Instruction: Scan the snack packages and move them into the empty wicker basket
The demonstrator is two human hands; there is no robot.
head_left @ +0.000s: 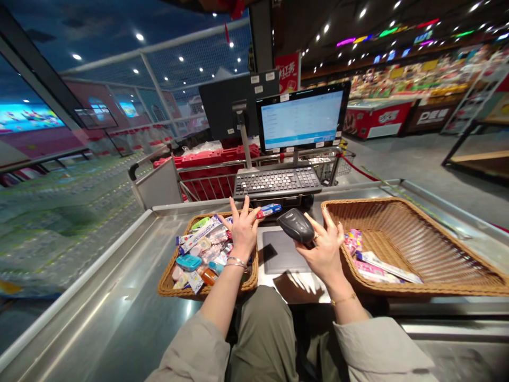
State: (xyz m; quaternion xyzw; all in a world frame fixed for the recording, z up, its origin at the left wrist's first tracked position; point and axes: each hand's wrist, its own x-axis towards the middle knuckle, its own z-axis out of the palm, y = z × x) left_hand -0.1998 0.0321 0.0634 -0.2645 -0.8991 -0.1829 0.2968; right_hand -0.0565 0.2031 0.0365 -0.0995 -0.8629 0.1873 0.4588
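Stainless steel forms the table [119, 297] on which two wicker baskets stand, one on each side of the dark scan plate [280, 252]. The left hand [242, 228] holds a small blue-and-red packet [269, 211] pinched between thumb and forefinger, with the other fingers spread; the packet sits above the gap between the left basket [167, 284] and the keyboard [277, 182]. The right hand [324, 246] is clenched around a black handheld scanner [296, 225], whose head is turned toward the packet.

Progress, judged from the contents: the left basket holds a dense pile of small packaged goods, too overlapped for an exact count but well over a dozen. The right basket [437, 249] holds only about three or four packages [374, 262], all against its left wall. On that evidence, only a small part of the stock has been moved across, and most remains.

Count of fixed equipment: one keyboard, one lit monitor [302, 119] facing the person, one second screen [228, 106] seen from behind, one scanner, two baskets.
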